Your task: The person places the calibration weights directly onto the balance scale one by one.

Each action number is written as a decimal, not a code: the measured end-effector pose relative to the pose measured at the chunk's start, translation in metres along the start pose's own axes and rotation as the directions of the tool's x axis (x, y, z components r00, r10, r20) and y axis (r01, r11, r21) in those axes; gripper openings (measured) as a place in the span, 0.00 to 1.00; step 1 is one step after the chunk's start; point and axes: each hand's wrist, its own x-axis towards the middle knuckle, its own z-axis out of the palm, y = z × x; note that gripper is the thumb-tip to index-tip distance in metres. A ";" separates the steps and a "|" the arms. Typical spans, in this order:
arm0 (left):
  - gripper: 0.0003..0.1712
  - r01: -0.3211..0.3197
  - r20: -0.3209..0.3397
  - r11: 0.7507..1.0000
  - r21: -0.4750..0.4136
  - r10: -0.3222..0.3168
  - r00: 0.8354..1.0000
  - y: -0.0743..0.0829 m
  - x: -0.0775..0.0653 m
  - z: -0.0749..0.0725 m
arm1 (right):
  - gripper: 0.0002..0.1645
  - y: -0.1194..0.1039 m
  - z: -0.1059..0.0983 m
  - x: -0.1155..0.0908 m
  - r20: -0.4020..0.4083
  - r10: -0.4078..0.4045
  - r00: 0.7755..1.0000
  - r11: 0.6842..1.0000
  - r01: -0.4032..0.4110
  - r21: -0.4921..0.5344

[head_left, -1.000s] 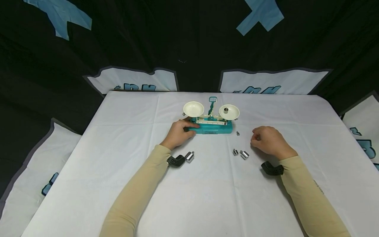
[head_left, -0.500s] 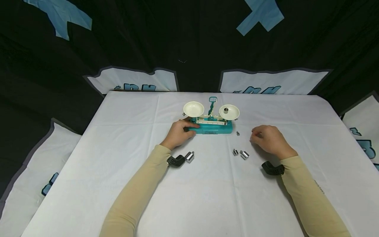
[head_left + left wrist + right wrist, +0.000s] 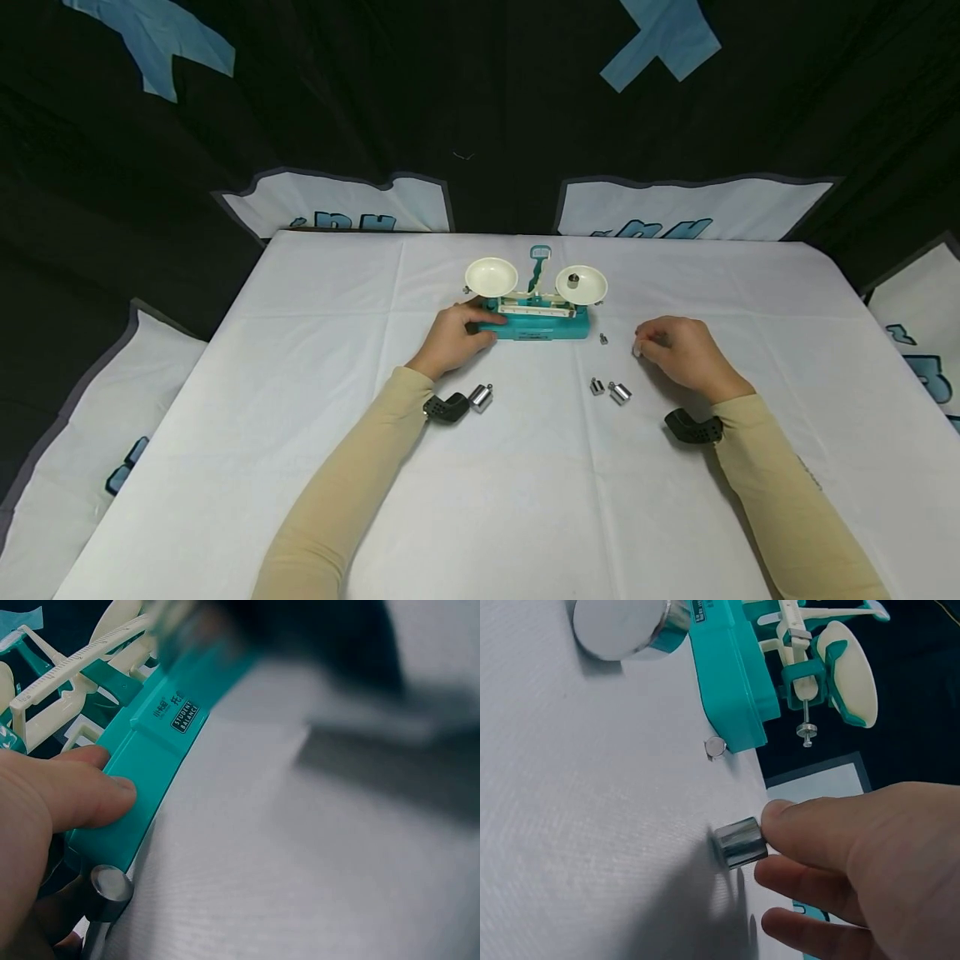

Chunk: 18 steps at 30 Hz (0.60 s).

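Note:
A teal balance scale (image 3: 534, 327) with two cream pans stands near the far side of the white table. My left hand (image 3: 452, 337) grips the left end of its base, the thumb lying on the front ledge in the left wrist view. In the right pan (image 3: 592, 287) sits a small metal weight (image 3: 573, 281); the left pan (image 3: 491, 276) holds nothing. To the right of the scale, my right hand (image 3: 678, 350) pinches a short metal cylinder weight (image 3: 741, 842) at its fingertips, close over the cloth.
A tiny weight (image 3: 603, 339) lies by the scale's right front corner. Two more, a small weight (image 3: 597, 387) and a larger weight (image 3: 619, 393), lie nearer. The biggest weight (image 3: 481, 397) lies beside my left wrist camera (image 3: 446, 407). Dark curtains hang behind the table (image 3: 525, 500).
My right hand has shifted very slightly and turned, so the weight at its fingertips now shows in the head view. The left hand and the scale have stayed in place.

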 end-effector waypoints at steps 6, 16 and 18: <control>0.16 -0.004 0.000 1.000 -0.003 0.004 1.000 0.001 0.000 0.000 | 0.08 0.003 0.002 0.000 -0.037 -0.008 0.999 0.998 0.010 0.056; 0.16 -0.005 0.003 1.000 -0.018 0.005 1.000 0.000 0.000 0.000 | 0.09 0.002 0.003 0.001 -0.082 -0.013 0.997 0.998 0.019 0.064; 0.16 -0.005 0.002 1.000 -0.019 0.005 1.000 0.000 0.000 -0.001 | 0.09 0.001 0.003 0.001 -0.088 -0.019 0.996 0.998 0.025 0.062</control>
